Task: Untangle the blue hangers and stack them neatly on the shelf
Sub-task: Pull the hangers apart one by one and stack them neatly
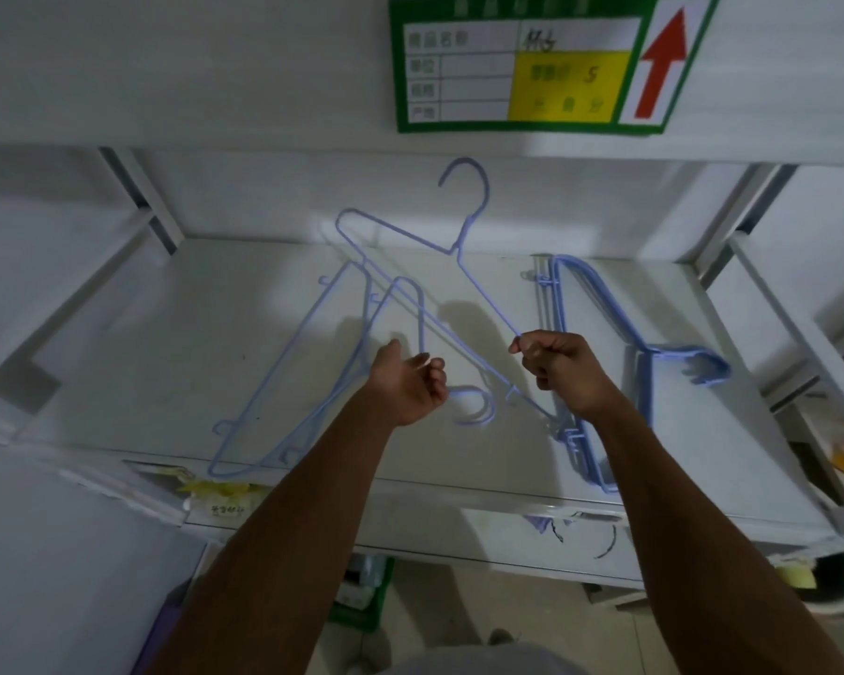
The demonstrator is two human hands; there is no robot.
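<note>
— Where are the blue hangers?

— All on the white shelf [166, 358] or just above it. One raised hanger [466, 231] is tilted up off the board, hook toward the back wall, with one long wire running down to the right hand [564, 372].

— How does that hand hold it?

— The right fingers [532, 355] are curled into a fist and pinch the thin wire at its lower end.

— And the other hand?

— The left hand [410, 384] is palm-up, just beside the right. Its fingers [432, 367] are curled round a thin wire from the loose tangle [276, 380], which lies spread over the left and middle of the shelf. The raised hanger's lower bar crosses that tangle; whether they are hooked together I cannot tell.

— Anything already sorted?

— A tidy stack of hangers [643, 382] lies flat on the right side of the shelf, hooks pointing right, partly behind the right forearm.

— Around that?

— A green-bordered label [517, 65] with a red arrow [663, 60] hangs on the board above, and a yellow tag [220, 489] sits on the shelf's front edge.
</note>
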